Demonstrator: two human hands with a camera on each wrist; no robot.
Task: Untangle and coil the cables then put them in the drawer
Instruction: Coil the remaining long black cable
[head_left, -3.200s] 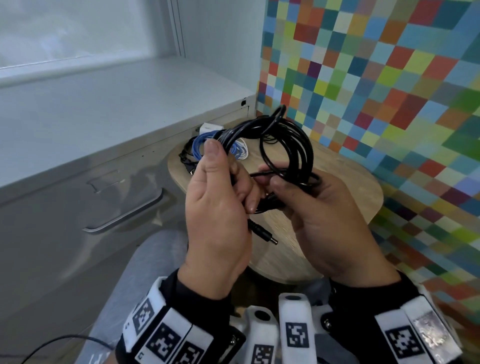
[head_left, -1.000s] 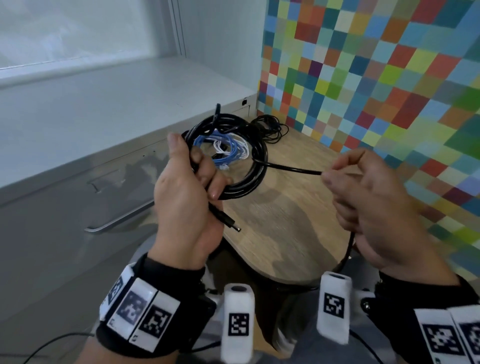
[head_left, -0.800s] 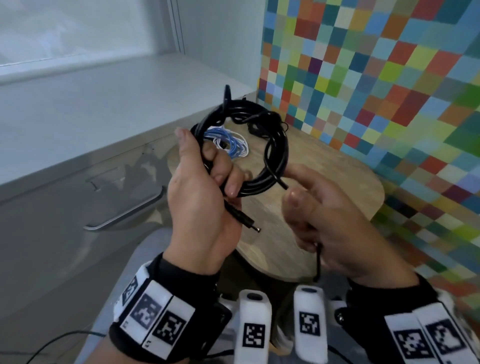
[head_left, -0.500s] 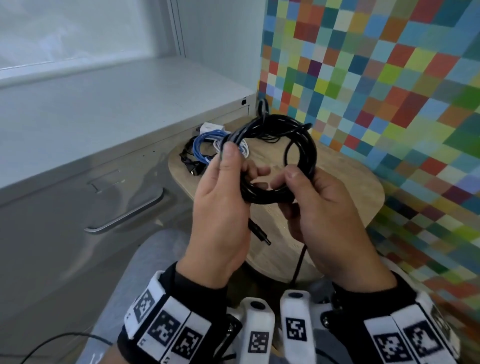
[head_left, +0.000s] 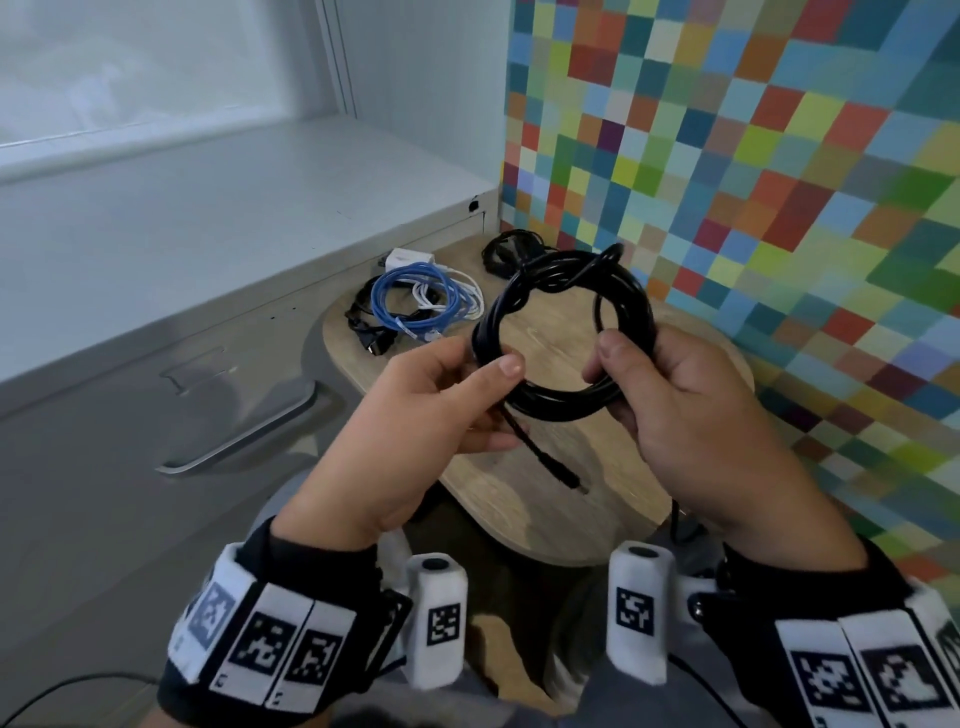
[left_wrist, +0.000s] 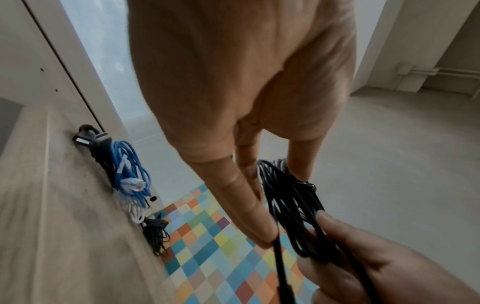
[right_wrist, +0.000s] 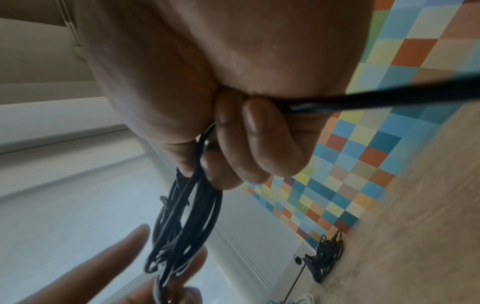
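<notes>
To finish the black cable coil (head_left: 566, 332) well, I should lay each turn flat and keep tension even. My left hand (head_left: 415, 415) pinches its near side; my right hand (head_left: 691, 410) is curled round the opposite side, a tail apparently trailing below, above the worktop (head_left: 519, 499)

Black cable coil (head_left: 566, 332). Blue cable (head_left: 415, 301) beside a white one (head_left: 465, 291) — both on a pale wood-grain bench (head_left: 519, 493). Wall (head_left: 753, 156) — multicoloured chequered squares. Drawer (head_left: 130, 415) grey.
</notes>
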